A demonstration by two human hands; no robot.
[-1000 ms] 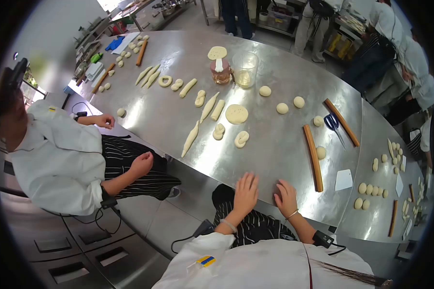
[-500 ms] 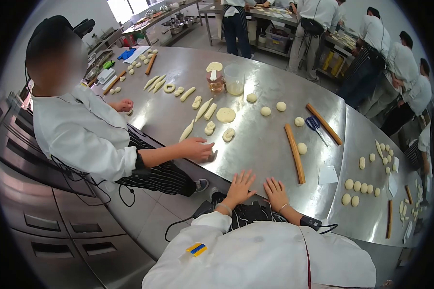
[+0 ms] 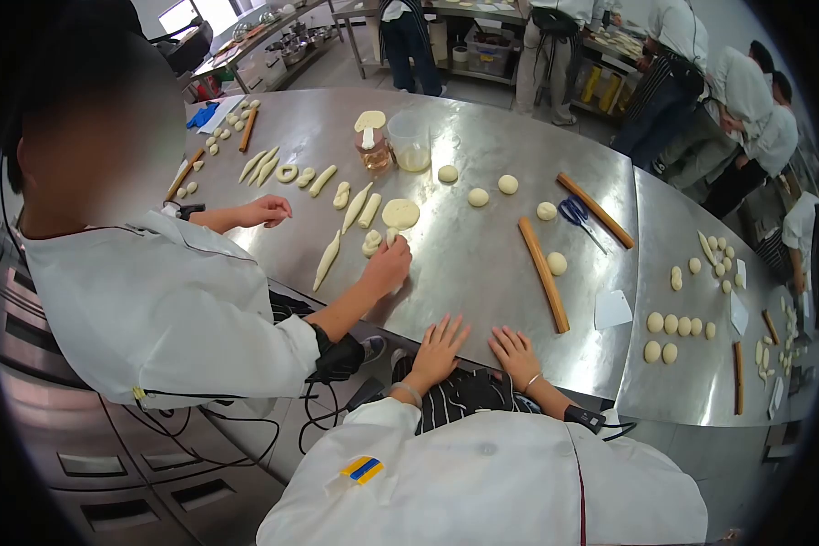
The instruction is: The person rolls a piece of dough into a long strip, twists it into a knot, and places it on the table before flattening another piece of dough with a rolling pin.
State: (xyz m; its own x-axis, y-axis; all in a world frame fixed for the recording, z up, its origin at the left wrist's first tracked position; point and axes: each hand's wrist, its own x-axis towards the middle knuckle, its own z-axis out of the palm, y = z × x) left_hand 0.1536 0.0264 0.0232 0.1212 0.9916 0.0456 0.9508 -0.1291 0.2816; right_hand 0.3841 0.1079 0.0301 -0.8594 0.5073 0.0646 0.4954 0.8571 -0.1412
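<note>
On the near edge of the brushed steel desk (image 3: 464, 273), the person's left hand (image 3: 439, 348) and right hand (image 3: 514, 350) lie palm-down side by side, fingers (image 3: 449, 332) spread apart and clamped on nothing. Nearest to them is a long wooden rolling pin (image 3: 544, 274), lying just beyond and to the right of the right fingers, untouched. A small round ball of pale dough (image 3: 557, 263) sits just beside the pin on its right, and a white plastic scraper (image 3: 612, 309) lies flat farther right. Beyond the left fingers a co-worker's hand (image 3: 387, 266) rests on the desk against a small knotted dough piece (image 3: 371, 243), with a flat dough disc (image 3: 399, 214) and a long tapered dough strip (image 3: 328, 259) close by. Farther out from the fingertips, more round dough balls (image 3: 478, 197) stand apart in a loose row, then blue-handled scissors (image 3: 575, 214) beside a second wooden rolling pin (image 3: 596, 210). By the look of it, a good share of the shaping is done: rolled, twisted and ringed pieces are laid out beyond the left fingers. The plain balls beyond the right fingers are not yet shaped, and the person's own hands have nothing in work
</note>
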